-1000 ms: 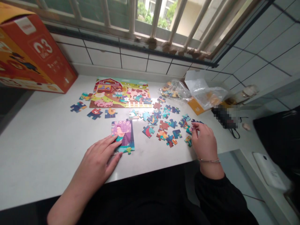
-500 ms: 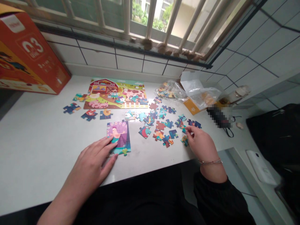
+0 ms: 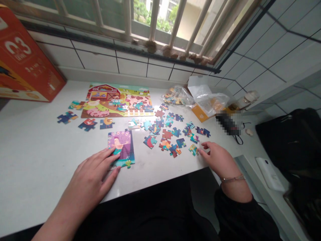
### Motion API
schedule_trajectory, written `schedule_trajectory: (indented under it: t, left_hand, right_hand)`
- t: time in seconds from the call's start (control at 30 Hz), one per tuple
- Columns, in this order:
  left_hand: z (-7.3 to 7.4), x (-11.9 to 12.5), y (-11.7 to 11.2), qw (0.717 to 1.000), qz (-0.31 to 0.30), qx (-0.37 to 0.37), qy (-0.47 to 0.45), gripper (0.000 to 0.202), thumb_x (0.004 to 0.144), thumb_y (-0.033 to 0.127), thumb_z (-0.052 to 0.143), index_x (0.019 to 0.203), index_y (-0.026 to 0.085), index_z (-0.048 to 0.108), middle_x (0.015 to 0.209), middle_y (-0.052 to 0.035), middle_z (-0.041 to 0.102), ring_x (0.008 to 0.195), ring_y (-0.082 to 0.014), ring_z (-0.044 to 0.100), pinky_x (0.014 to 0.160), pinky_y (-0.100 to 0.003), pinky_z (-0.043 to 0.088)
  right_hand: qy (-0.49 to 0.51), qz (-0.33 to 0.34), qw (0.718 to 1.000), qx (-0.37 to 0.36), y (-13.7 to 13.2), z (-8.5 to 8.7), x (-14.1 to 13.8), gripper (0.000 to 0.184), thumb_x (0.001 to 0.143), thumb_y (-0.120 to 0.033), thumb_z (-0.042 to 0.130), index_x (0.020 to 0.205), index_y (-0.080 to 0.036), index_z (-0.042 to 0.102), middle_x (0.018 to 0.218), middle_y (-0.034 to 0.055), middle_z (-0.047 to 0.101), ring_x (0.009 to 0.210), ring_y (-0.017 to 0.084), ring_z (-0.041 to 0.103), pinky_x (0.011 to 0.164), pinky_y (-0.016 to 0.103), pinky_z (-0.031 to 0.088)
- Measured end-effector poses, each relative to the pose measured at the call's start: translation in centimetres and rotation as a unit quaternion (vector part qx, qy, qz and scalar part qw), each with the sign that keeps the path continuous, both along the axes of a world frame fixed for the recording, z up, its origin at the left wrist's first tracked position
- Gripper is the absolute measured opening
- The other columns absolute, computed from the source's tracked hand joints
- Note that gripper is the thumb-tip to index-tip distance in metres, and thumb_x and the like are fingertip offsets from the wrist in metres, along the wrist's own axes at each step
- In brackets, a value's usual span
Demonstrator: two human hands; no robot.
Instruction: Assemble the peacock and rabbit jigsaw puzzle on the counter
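On counter [image 3: 155,167], peacock puzzle [image 3: 127,147], lengthwise toward window [image 3: 127,20], top farthest

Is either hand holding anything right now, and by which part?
No hold shows: the left hand rests on the lower left of the joined puzzle section, and the right hand is by a loose piece, thumb near its edge.

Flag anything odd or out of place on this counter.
A few loose puzzle pieces lie on the lower part of the farm picture, covering some of it. The dark object at right is pixelated, so can't judge it. Nothing looks spilled.
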State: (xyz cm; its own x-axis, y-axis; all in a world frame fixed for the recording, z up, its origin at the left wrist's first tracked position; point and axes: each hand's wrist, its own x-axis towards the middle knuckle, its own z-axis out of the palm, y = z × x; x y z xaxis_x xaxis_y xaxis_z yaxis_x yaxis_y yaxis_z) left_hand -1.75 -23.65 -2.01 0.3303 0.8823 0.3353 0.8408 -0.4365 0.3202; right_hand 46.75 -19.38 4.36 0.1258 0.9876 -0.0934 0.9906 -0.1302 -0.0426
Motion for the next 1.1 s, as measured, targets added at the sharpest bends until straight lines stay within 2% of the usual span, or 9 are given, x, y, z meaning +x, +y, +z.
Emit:
schedule_trajectory:
  t: [0.1, 0.27, 0.5, 0.63, 0.73, 0.83, 0.87, 1.0, 1.1]
  left_hand:
    - [0.0, 0.0, 0.0, 1.000, 0.001, 0.001, 0.000, 0.043, 0.110, 0.051, 0.056, 0.143, 0.026, 0.067, 0.157, -0.0139, 0.068, 0.141, -0.0407, 0.067, 0.116, -0.062, 0.053]
    - [0.0, 0.0, 0.0, 1.000, 0.001, -0.005, 0.002, 0.044, 0.109, 0.053, 0.055, 0.143, 0.026, 0.067, 0.157, -0.0139, 0.068, 0.141, -0.0396, 0.067, 0.117, -0.060, 0.053]
    - [0.0, 0.0, -0.1, 1.000, 0.005, 0.000, 0.008, 0.043, 0.110, 0.050, 0.056, 0.144, 0.026, 0.067, 0.157, -0.0138, 0.068, 0.140, -0.0380, 0.067, 0.117, -0.059, 0.053]
    - [0.0, 0.1, -0.1, 1.000, 0.005, -0.006, 0.005, 0.043, 0.109, 0.049, 0.057, 0.144, 0.025, 0.068, 0.159, -0.0128, 0.067, 0.142, -0.0377, 0.066, 0.119, -0.058, 0.052]
    - [0.2, 0.2, -0.1, 1.000, 0.009, -0.010, 0.002, 0.044, 0.109, 0.049, 0.058, 0.143, 0.024, 0.069, 0.159, -0.0132, 0.067, 0.143, -0.0379, 0.066, 0.119, -0.058, 0.052]
    - [0.5, 0.4, -0.3, 1.000, 0.014, -0.017, -0.005, 0.042, 0.109, 0.048, 0.058, 0.141, 0.025, 0.070, 0.158, -0.0134, 0.068, 0.144, -0.0375, 0.065, 0.121, -0.058, 0.051]
    - [0.6, 0.5, -0.3, 1.000, 0.015, -0.019, -0.009, 0.041, 0.109, 0.048, 0.059, 0.141, 0.025, 0.071, 0.157, -0.0135, 0.068, 0.144, -0.0375, 0.065, 0.121, -0.058, 0.051]
    - [1.0, 0.8, -0.5, 0.999, 0.017, -0.025, -0.015, 0.040, 0.109, 0.045, 0.059, 0.141, 0.024, 0.072, 0.157, -0.0139, 0.068, 0.144, -0.0379, 0.065, 0.120, -0.059, 0.052]
    - [1.4, 1.0, -0.7, 0.999, 0.020, -0.031, -0.010, 0.039, 0.109, 0.045, 0.058, 0.139, 0.024, 0.073, 0.156, -0.0139, 0.069, 0.144, -0.0375, 0.065, 0.118, -0.059, 0.054]
  right_hand:
    - [0.015, 0.047, 0.999, 0.006, -0.4, -0.5, -0.4, 0.035, 0.101, -0.041, 0.076, 0.127, -0.018, 0.075, 0.122, 0.0128, 0.078, 0.106, 0.028, 0.076, 0.090, 0.035, 0.055]
    - [0.044, 0.083, 0.996, 0.002, 0.0, -1.0, -0.7, 0.028, 0.093, -0.033, 0.085, 0.117, -0.020, 0.076, 0.121, 0.0117, 0.076, 0.111, 0.028, 0.074, 0.095, 0.035, 0.055]
    - [0.105, 0.070, 0.992, 0.001, 0.1, -1.2, -1.0, 0.017, 0.090, -0.027, 0.081, 0.102, -0.021, 0.070, 0.108, 0.0054, 0.072, 0.089, 0.021, 0.073, 0.085, 0.033, 0.055]
    - [0.111, 0.050, 0.992, 0.017, 0.1, -1.3, -1.3, 0.031, 0.088, -0.031, 0.081, 0.115, -0.021, 0.068, 0.111, 0.0063, 0.073, 0.088, 0.022, 0.072, 0.083, 0.034, 0.054]
    - [0.125, 0.031, 0.992, 0.010, 0.4, -1.5, -1.5, 0.041, 0.088, -0.034, 0.078, 0.125, -0.021, 0.067, 0.111, 0.0060, 0.076, 0.082, 0.021, 0.071, 0.077, 0.033, 0.052]
    - [0.136, 0.044, 0.989, 0.025, 0.7, -1.4, -1.4, 0.060, 0.085, -0.037, 0.078, 0.140, -0.018, 0.063, 0.111, 0.0072, 0.076, 0.081, 0.022, 0.069, 0.074, 0.034, 0.051]
    - [0.132, 0.054, 0.989, 0.032, 0.8, -1.3, -1.3, 0.061, 0.085, -0.038, 0.076, 0.141, -0.017, 0.064, 0.107, 0.0072, 0.075, 0.083, 0.023, 0.069, 0.075, 0.034, 0.051]
    - [0.137, 0.057, 0.988, 0.038, 0.8, -0.3, -1.8, 0.034, 0.097, -0.044, 0.062, 0.116, -0.021, 0.079, 0.086, 0.0062, 0.074, 0.081, 0.026, 0.070, 0.075, 0.036, 0.050]
    - [0.215, 0.021, 0.976, 0.020, 0.3, 0.3, -3.9, 0.036, 0.101, -0.053, 0.060, 0.107, -0.023, 0.080, 0.078, 0.0045, 0.074, 0.071, 0.024, 0.070, 0.068, 0.034, 0.048]
